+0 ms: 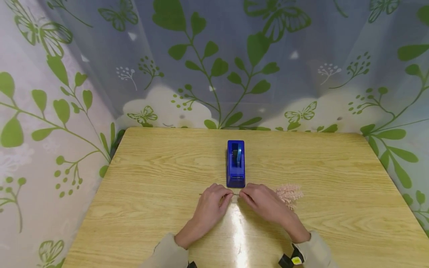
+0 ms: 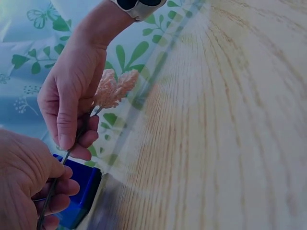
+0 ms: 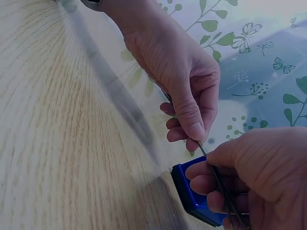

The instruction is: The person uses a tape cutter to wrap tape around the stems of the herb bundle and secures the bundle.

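A sprig of pale pink artificial flowers (image 1: pixel 290 194) lies across the front of the table, its blossoms to the right. My left hand (image 1: pixel 210 204) pinches the thin dark stem (image 1: pixel 236 194) between thumb and fingers. Close beside it, my right hand (image 1: pixel 265 201) grips the same stem nearer the blossoms, leaving a short piece bare between the two. In the left wrist view the blossoms (image 2: pixel 114 88) show behind the right hand (image 2: pixel 72 100). Just beyond both hands stands a blue tape dispenser (image 1: pixel 236 178) with a roll of tape (image 1: pixel 239 154) in it.
The wood-grain table (image 1: pixel 151 167) reaches back to a curtain (image 1: pixel 214 74) printed with green leaves and butterflies, which also hangs along the sides. A bright reflection lies on the tabletop between the forearms. Dark bands with devices (image 1: pixel 291 259) sit at the wrists.
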### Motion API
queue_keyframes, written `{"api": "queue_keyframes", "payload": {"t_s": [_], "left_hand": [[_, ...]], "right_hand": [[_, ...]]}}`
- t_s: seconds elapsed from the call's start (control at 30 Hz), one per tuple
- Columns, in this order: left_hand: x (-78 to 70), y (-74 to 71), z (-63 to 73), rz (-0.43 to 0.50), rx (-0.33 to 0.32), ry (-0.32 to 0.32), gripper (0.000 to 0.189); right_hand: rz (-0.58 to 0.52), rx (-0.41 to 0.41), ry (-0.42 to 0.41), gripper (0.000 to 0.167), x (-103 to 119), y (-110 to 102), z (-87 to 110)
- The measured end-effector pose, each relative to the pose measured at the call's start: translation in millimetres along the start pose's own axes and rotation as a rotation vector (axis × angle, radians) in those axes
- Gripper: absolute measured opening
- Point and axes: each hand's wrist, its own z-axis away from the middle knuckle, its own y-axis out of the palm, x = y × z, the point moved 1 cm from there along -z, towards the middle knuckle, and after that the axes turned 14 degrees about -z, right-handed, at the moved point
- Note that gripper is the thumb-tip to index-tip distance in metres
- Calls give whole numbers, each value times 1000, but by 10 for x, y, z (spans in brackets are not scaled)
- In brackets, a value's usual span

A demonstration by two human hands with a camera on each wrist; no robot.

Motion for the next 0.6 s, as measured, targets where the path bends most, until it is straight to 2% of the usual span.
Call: {"api": "queue_keyframes", "payload": {"t_s": [0.13, 0.37, 0.6], "left_hand": [[-5, -5, 0, 13, 4, -11, 6], [-9, -1, 3, 4, 6, -11, 7], [-4, 22, 5, -45, 22, 24, 15]], "right_hand": [[9, -12, -21, 18, 3, -2, 6], [46, -65, -112, 14, 1, -16, 5], [169, -113, -144, 11, 13, -6, 3]]}}
